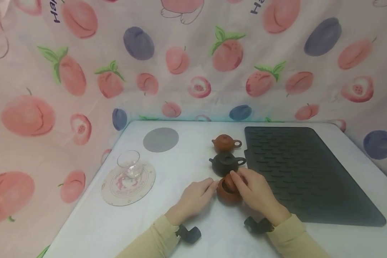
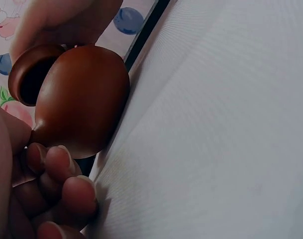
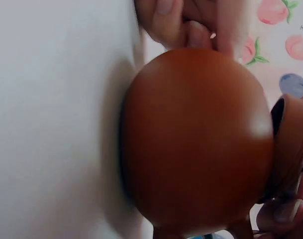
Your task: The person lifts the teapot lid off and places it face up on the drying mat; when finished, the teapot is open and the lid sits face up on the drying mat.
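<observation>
Nearest me is a reddish-brown clay teapot [image 1: 228, 199] standing on the white table. My left hand [image 1: 196, 197] pinches its spout between thumb and fingers, as the left wrist view shows. With my right hand [image 1: 257, 190] I hold the teapot's lid [image 2: 38, 74], tilted on edge over the uncovered mouth. In the right wrist view the round body [image 3: 196, 139] fills the middle, the lid is at the right edge and part of the handle shows at the bottom. Just behind stand a black teapot [image 1: 225, 165] and a smaller-looking brown teapot [image 1: 224, 144], both with lids on.
To the right lies a large dark ridged mat [image 1: 296, 179]. On the left, a glass cup [image 1: 133, 168] stands on a round patterned mat [image 1: 111, 195], with a grey disc [image 1: 161, 139] farther back. A fruit-print curtain [image 1: 180, 36] hangs behind the table.
</observation>
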`<state>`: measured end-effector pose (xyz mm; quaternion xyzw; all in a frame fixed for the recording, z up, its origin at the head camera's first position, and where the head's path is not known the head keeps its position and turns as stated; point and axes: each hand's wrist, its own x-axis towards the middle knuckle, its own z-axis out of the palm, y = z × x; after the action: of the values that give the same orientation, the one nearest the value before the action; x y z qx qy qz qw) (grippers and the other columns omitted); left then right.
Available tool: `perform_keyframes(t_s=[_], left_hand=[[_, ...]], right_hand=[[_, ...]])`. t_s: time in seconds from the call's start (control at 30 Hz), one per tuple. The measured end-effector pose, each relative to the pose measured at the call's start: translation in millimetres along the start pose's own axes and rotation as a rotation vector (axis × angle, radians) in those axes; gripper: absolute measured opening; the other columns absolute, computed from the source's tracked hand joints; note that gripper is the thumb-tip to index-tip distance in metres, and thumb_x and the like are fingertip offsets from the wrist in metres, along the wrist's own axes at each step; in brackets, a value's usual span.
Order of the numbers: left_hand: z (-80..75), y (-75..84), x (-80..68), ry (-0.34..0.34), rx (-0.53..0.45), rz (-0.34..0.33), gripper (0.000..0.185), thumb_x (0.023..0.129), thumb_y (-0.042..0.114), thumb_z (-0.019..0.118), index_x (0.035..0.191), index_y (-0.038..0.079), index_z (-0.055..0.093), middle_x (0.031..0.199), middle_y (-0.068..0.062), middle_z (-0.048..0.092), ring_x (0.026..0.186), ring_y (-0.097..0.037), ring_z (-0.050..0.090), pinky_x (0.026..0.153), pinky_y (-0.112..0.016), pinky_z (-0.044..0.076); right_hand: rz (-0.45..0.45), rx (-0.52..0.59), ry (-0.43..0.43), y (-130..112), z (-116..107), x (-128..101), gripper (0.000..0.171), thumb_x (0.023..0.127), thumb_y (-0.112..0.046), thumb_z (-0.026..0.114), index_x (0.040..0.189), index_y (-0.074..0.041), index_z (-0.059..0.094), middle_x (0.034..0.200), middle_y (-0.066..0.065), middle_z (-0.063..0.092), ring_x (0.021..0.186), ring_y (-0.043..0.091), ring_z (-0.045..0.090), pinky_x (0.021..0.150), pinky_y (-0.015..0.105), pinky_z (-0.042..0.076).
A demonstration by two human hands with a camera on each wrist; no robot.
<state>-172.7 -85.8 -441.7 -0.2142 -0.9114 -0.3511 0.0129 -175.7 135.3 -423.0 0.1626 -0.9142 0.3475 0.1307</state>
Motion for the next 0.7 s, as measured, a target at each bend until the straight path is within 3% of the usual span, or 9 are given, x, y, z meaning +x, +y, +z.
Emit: perform_keyframes(t_s=[0.23,0.4,0.5,0.7], left_hand=[[1.3,1.2,0.8,0.012,-0.006,-0.006,0.039,0.110,0.042,0.041,0.078,0.023,0.049,0.060,0.007,0.041,0.058,-0.013,0.047,0.053,-0.029,0.035],[1.6,0.1,1.6,-0.003,-0.010,-0.023,0.040,0.110,0.045,0.039,0.078,0.023,0.049,0.061,0.007,0.041,0.057,-0.012,0.047,0.053,-0.028,0.034],[1.6,0.0,2.4,-0.004,-0.005,-0.023,0.040,0.110,0.044,0.039,0.078,0.023,0.049,0.061,0.007,0.041,0.057,-0.012,0.046,0.053,-0.028,0.034],[0.9,0.0,1.8,0.001,-0.003,-0.007,0.039,0.110,0.043,0.040,0.078,0.023,0.049,0.061,0.008,0.041,0.058,-0.011,0.046,0.053,-0.028,0.034]], right_hand=[[0.181,0.195,-0.002,2,-8,0,0.040,0.110,-0.047,0.041,0.093,-0.016,0.060,0.084,0.002,0.058,0.077,0.021,0.058,0.067,0.036,0.050],[0.223,0.300,0.017,4,-14,5,0.043,0.111,-0.045,0.037,0.092,-0.012,0.056,0.089,0.008,0.058,0.081,0.026,0.059,0.069,0.039,0.051],[0.252,0.344,-0.011,6,-18,8,0.045,0.111,-0.047,0.035,0.096,-0.009,0.056,0.094,0.009,0.060,0.085,0.026,0.062,0.074,0.040,0.050],[0.337,0.564,-0.100,8,-25,9,0.049,0.111,-0.048,0.034,0.112,-0.003,0.053,0.102,0.015,0.064,0.096,0.027,0.064,0.088,0.039,0.051]])
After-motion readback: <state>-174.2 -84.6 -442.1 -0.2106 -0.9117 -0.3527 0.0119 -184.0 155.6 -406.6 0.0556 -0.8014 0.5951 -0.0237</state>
